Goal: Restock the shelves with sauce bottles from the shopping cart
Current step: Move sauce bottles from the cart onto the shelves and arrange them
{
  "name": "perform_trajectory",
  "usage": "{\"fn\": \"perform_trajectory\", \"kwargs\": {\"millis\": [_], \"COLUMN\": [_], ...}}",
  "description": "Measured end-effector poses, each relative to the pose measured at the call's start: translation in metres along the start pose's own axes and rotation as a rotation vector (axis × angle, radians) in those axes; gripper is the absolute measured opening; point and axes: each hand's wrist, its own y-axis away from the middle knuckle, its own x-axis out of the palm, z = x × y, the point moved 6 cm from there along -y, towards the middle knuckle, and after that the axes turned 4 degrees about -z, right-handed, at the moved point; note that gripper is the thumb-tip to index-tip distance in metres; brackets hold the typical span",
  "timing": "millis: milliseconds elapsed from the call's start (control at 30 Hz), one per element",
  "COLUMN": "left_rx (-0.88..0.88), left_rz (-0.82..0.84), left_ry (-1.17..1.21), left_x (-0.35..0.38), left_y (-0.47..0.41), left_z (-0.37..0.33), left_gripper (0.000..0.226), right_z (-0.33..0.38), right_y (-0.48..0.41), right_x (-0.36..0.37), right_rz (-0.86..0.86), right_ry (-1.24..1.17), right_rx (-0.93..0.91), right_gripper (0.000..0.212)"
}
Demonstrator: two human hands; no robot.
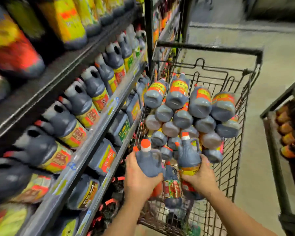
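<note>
**Head view: one sauce bottle in each hand over the near end of the cart**

Head camera looks down on two bare forearms reaching into a wire shopping cart (pixel 209 48). The left hand (pixel 138 178) has its fingers curled round the lower body of a dark sauce bottle (pixel 148 160), which stands upright with an orange-red cap, a white collar and a loop handle at the neck. The right hand (pixel 201 176) is clamped on the labelled belly of a second bottle (pixel 188 155) of the same dark kind. This one has a yellow and red label and tilts slightly towards the left. Both bottles are held just above the near part of the cart basket.

Between the two hands, lower in the cart, is a smaller bottle (pixel 171 186) with a red and green label.

Beyond the hands, a stack of bottles (pixel 177 99) lies on its side in rows with the dark bases facing the camera. The top row shows orange and yellow labels.

To the left, touching or just beside the cart, the shelves (pixel 99 116) carry rows of shelf jugs (pixel 85 101), dark and handled, with red caps and yellow-red labels. They are blurred. A grey floor (pixel 262 82) lies past the cart.
</note>
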Motion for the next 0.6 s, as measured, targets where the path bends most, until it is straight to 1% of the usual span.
{"fn": "perform_trajectory", "kwargs": {"millis": [67, 100, 167, 333, 400, 433, 500, 533, 567, 600], "left_rx": [0.027, 0.055, 0.123, 0.240, 0.270, 0.265, 0.254, 0.260, 0.271, 0.290], "left_rz": [0.004, -0.002, -0.037, -0.191, -0.247, -0.260, -0.311, -0.344, -0.373, -0.401], "left_ry": [0.017, 0.039, 0.067, 0.118, 0.147, 0.148, 0.115, 0.117, 0.125, 0.133], "left_x": [-0.025, -0.039, -0.070, -0.154, -0.184, -0.198, -0.228, -0.245, -0.260, -0.275], "left_y": [0.004, 0.007, 0.014, 0.038, 0.046, 0.050, 0.062, 0.069, 0.075, 0.081], "left_z": [-0.022, -0.033, -0.056, -0.110, -0.116, -0.117, -0.118, -0.119, -0.122, -0.126], "left_gripper": [0.090, 0.089, 0.080, 0.087, 0.083, 0.086, 0.101, 0.104, 0.102, 0.094], "right_z": [0.044, 0.067, 0.110, 0.203, 0.233, 0.246, 0.270, 0.282, 0.294, 0.304], "right_y": [0.011, 0.017, 0.033, 0.078, 0.098, 0.108, 0.128, 0.139, 0.150, 0.160], "right_x": [-0.017, -0.024, -0.038, -0.053, -0.053, -0.051, -0.047, -0.043, -0.039, -0.034], "right_rz": [-0.032, -0.038, -0.050, -0.026, -0.004, 0.005, 0.032, 0.056, 0.086, 0.117], "right_ry": [-0.072, -0.096, -0.135, -0.225, -0.262, -0.278, -0.297, -0.299, -0.296, -0.293], "right_rx": [-0.099, -0.149, -0.255, -0.422, -0.466, -0.494, -0.535, -0.556, -0.577, -0.597], "right_gripper": [0.062, 0.062, 0.063, 0.070, 0.073, 0.075, 0.082, 0.085, 0.088, 0.091]}}
